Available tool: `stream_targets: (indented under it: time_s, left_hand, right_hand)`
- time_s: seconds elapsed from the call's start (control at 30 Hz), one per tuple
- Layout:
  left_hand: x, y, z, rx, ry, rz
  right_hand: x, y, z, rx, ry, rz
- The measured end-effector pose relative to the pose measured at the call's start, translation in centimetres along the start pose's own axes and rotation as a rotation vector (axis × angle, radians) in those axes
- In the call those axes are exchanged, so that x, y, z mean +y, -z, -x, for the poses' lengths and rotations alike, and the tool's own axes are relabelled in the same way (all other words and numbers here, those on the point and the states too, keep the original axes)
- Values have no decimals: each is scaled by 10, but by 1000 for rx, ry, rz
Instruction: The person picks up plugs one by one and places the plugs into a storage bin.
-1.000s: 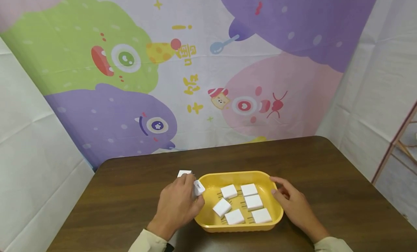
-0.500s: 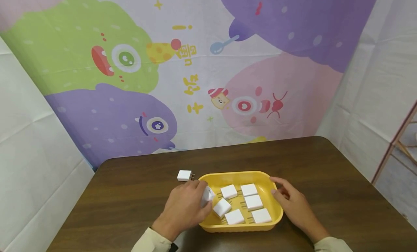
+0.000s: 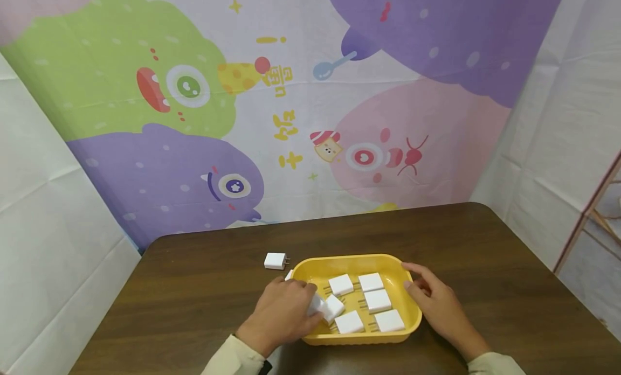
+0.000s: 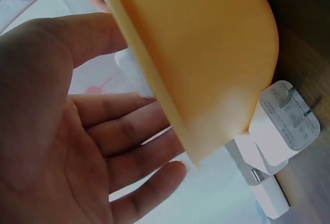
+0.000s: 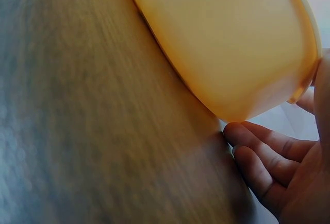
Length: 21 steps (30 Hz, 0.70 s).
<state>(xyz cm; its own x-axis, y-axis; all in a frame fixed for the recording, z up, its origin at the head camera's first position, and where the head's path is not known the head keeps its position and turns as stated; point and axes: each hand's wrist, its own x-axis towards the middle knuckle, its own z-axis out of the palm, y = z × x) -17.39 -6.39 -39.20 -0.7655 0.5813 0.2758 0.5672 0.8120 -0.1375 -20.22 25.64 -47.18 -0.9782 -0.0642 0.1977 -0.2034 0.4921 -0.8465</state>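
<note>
My left hand (image 3: 286, 313) reaches over the left end of a yellow plastic tray (image 3: 349, 259). Between its thumb and index finger it pinches a white USB wall charger (image 3: 316, 304), mostly covered by the fingers. In the left wrist view this charger (image 4: 133, 72) shows only partly past the rim, and the other fingers lie loosely outside the wall. Several more white chargers (image 3: 377, 300) lie in the tray, metal prongs pointing mainly left. At the right end, my right hand (image 3: 443, 307) holds the rim, thumb over the edge and fingertips (image 5: 237, 133) against the outer wall.
On the brown wooden table (image 3: 194, 278), one charger (image 3: 275, 261) lies behind and left of the tray. Another charger (image 4: 283, 126), prongs showing, sits right by the tray's outer wall. A cartoon-printed cloth (image 3: 301, 111) hangs behind the table.
My left hand has moved right and slightly nearer, bringing the charger from beside the tray to inside its left end. A charger on the table is uncovered. The right hand stays put.
</note>
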Motion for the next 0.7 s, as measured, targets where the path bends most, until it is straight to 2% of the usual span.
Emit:
stream_targets:
  time_s: [0.2,0.37,0.7]
  left_hand:
    - [3,-2,0,-73,5,-11]
    - [3,-1,-1,-120,-7,14]
    - [-1,2,0,-117,-51,144]
  right_hand:
    - [1,0,0,-1,0,0]
    - [1,-1,0,4,-1,6]
    - [0,0,0,7,2,10]
